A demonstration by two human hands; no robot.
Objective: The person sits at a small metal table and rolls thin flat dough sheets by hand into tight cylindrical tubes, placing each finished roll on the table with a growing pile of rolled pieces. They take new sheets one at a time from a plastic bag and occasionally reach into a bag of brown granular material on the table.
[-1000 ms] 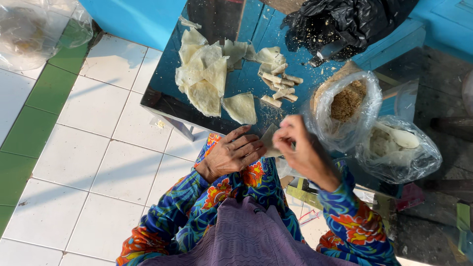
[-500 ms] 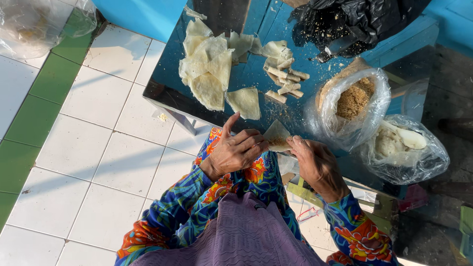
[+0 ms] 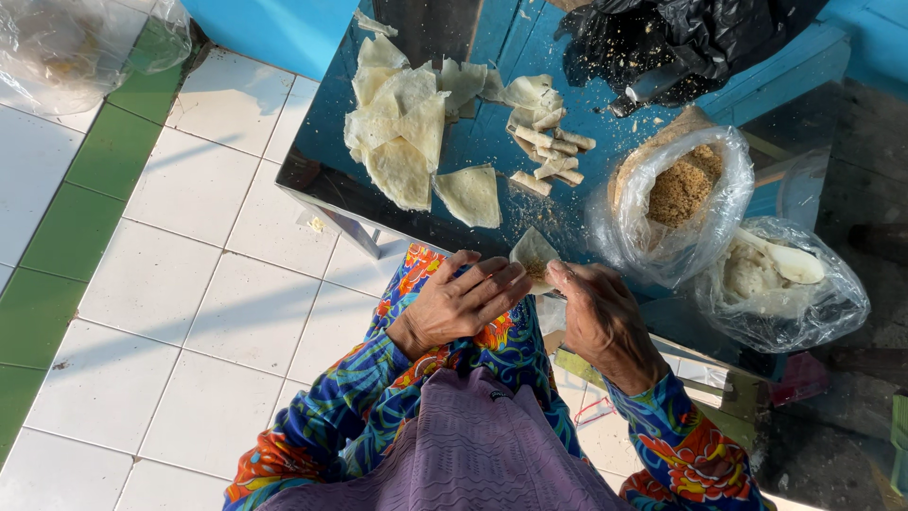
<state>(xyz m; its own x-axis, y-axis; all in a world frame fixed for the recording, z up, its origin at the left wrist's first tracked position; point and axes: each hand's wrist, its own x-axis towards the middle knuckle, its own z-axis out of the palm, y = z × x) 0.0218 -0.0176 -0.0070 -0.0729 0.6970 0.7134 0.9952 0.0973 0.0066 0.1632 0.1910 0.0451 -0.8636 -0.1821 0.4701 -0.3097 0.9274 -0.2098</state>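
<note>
I see my left hand (image 3: 459,305) lying flat with fingers spread loosely, its fingertips propping a pale triangular wrapper (image 3: 532,257) from below. My right hand (image 3: 601,317) is curled narrow, thumb and fingertips pinching the same wrapper at its lower corner, where a little brown crumb filling sits. The wrapper hangs just off the near edge of the counter (image 3: 326,175), a dark glossy slab with a sharp metal-edged corner jutting toward the tiled floor (image 3: 189,312).

Room is tight ahead: a loose pile of thin, floppy dough sheets (image 3: 402,123) covers the left part of the counter, one single sheet (image 3: 470,196) lying apart just beyond my hands. A small heap of finished rolls (image 3: 547,151), short and stick-shaped, lies past it. To the right, a crinkled clear bag of brown crumbly filling (image 3: 683,189) stands open, touching a second clear bag of white paste (image 3: 780,284) with a pale spoon in it. A crumpled black plastic bag (image 3: 700,38) closes off the far side. The floor to my left is smooth white tile with green bands.
</note>
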